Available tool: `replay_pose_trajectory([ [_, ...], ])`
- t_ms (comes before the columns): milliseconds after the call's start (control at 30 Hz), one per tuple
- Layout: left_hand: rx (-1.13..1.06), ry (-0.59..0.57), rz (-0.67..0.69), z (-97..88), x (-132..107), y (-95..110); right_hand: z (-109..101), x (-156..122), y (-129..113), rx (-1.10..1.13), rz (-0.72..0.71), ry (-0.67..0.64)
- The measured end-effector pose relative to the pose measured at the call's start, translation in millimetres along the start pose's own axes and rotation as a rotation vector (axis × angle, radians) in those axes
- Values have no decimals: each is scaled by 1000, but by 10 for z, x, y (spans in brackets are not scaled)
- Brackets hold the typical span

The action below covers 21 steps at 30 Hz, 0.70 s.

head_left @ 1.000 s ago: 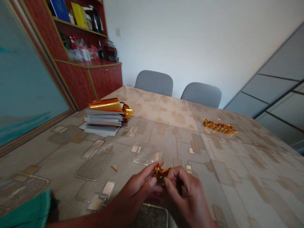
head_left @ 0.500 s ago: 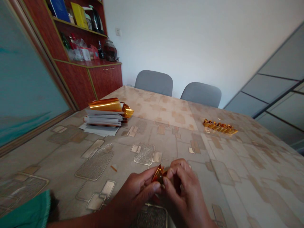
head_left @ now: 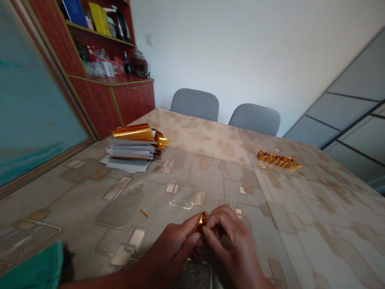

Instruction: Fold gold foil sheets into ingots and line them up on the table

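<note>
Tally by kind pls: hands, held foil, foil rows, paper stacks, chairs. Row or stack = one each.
Hands: 2 (left hand, right hand)
Held gold foil piece: 1
Row of folded gold foil: 1
Paper stack: 1
Gray chairs: 2 (left chair, right chair)
Total: 7

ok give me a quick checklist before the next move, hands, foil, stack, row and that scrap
1. Left hand holding the foil: ok, pinched.
2. Right hand on the foil: ok, gripping its right side.
3. Foil's folds neat: cannot tell, the hands cover much of it.
4. Stack away from the hands: ok, it lies farther off to the left.
5. Row of gold pieces apart from the hands: ok, off to the right.
6. Scrap tidied away: not ok, it lies left of the hands.
</note>
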<state>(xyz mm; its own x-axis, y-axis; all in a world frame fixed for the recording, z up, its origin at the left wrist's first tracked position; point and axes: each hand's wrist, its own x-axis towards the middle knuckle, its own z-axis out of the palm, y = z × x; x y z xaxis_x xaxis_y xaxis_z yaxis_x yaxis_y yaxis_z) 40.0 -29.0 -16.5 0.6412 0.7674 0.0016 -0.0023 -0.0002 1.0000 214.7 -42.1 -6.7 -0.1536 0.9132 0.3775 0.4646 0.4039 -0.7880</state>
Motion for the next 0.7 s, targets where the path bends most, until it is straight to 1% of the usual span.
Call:
replay_pose_trajectory([
  [100,-66,-14,-7,-15,10,17,-24,-5,8,91,42,-59],
  [200,-181,-3,-59,-28,37,22,-59,-4,47,147,57,-66],
  [300,-343,73,-144,-33,68,-19,-107,12,100,214,51,-58],
  [400,-422,152,-186,-31,74,-61,-124,26,142,290,102,0],
  [467,-388,142,-172,-30,58,-66,-105,26,156,339,161,10],
  [567,-212,81,-124,-44,22,-35,-82,28,151,371,211,-25],
  [633,-88,71,-80,-71,7,-7,-109,48,134,344,177,-34],
  [700,-31,98,-39,-109,7,7,-175,83,115,291,92,-48],
])
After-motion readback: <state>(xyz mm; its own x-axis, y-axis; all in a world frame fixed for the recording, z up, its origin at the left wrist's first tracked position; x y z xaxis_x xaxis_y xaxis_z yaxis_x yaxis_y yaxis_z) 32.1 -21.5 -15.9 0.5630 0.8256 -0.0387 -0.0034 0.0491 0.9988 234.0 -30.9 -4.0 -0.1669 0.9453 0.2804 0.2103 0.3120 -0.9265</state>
